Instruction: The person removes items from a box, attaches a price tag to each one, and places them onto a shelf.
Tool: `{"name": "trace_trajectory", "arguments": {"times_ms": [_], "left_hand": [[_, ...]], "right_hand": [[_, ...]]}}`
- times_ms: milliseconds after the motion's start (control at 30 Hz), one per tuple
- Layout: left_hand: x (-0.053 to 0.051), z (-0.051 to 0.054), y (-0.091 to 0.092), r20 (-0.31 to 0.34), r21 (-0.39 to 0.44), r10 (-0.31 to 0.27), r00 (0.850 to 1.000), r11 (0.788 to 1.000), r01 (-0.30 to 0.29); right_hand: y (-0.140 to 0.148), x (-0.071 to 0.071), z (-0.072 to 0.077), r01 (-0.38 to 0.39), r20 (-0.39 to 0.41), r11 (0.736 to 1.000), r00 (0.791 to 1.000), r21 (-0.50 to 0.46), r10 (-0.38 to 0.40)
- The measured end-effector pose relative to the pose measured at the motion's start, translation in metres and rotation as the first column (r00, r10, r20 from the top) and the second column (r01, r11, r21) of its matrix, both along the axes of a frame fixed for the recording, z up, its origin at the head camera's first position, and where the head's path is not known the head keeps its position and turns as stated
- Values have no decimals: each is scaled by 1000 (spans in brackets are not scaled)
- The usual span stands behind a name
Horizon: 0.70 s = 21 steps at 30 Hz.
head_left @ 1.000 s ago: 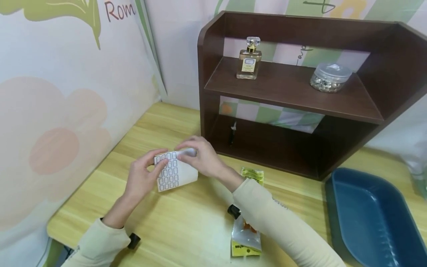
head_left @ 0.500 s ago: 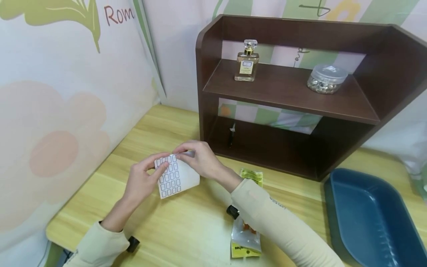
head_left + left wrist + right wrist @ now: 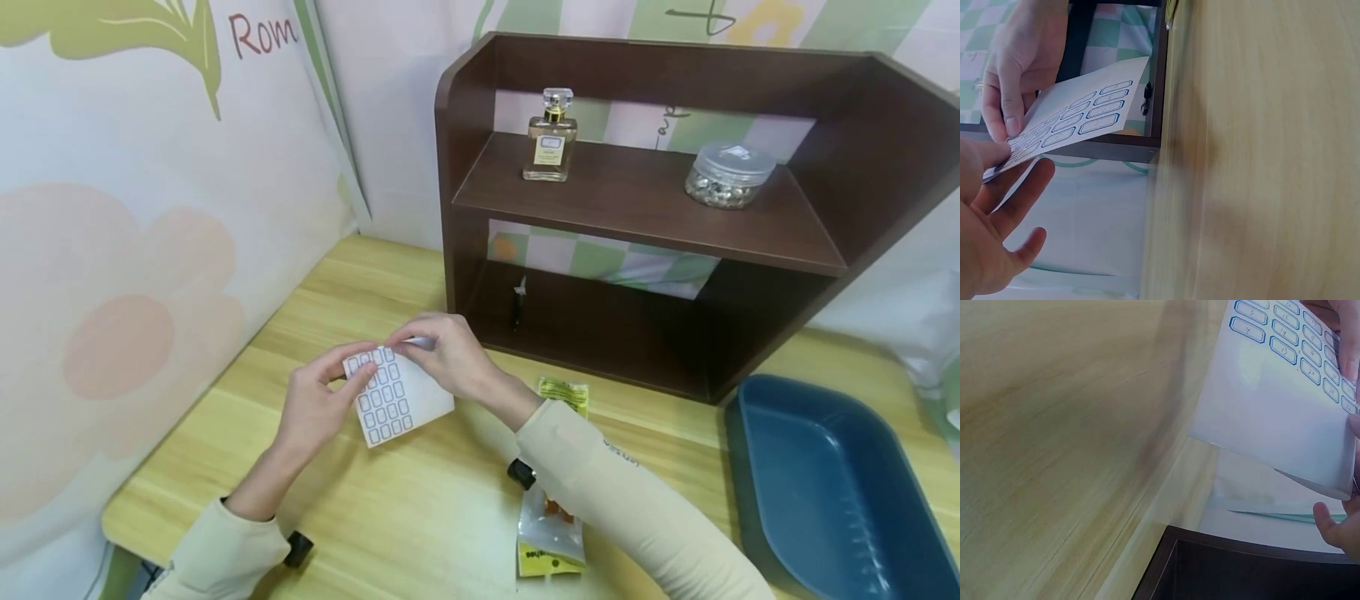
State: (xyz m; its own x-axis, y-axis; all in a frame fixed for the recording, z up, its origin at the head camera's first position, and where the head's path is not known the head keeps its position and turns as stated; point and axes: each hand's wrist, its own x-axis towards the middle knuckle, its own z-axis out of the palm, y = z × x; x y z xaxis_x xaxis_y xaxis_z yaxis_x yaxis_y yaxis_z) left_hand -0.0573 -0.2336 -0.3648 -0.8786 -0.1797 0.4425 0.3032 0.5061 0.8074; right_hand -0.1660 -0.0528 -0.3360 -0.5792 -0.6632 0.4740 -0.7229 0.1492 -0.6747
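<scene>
A white sheet of blue-framed label stickers (image 3: 423, 385) is held above the table, tilted, its labels facing up. Its upper left corner is pinched by my left hand (image 3: 318, 400), thumb on top of the labels. At the top edge, the thumb and forefinger of my right hand (image 3: 453, 358) pinch beside the last label column; whether a label is lifted there cannot be told. Numbers show inside the frames on the sticker sheet (image 3: 1272, 394) in the right wrist view. The left wrist view shows the right hand (image 3: 1025, 56) close to the left thumb.
A dark brown shelf (image 3: 637, 208) stands behind, bearing a perfume bottle (image 3: 550, 142) with a framed label, a lidded clear jar (image 3: 729, 177) and, below, a slim black object (image 3: 518, 304). A yellow-ended packet (image 3: 551, 542) lies under the right forearm. A blue bin (image 3: 817, 475) sits at right.
The sheet has tilted slightly, its lower edge swinging a little to the right. Both hands keep their pinch near the top edge, the right fingers slightly closer to the labels.
</scene>
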Motion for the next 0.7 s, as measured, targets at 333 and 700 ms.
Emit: {"name": "trace_trajectory", "arguments": {"times_ms": [333, 700], "left_hand": [[0, 1, -3, 76, 57, -11, 997, 998, 7], [-3, 4, -10, 118, 120, 34, 992, 992, -49]], "right_hand": [[2, -2, 1, -72, -95, 996, 992, 60, 77], [14, 1, 5, -64, -138, 997, 988, 30, 68]]}}
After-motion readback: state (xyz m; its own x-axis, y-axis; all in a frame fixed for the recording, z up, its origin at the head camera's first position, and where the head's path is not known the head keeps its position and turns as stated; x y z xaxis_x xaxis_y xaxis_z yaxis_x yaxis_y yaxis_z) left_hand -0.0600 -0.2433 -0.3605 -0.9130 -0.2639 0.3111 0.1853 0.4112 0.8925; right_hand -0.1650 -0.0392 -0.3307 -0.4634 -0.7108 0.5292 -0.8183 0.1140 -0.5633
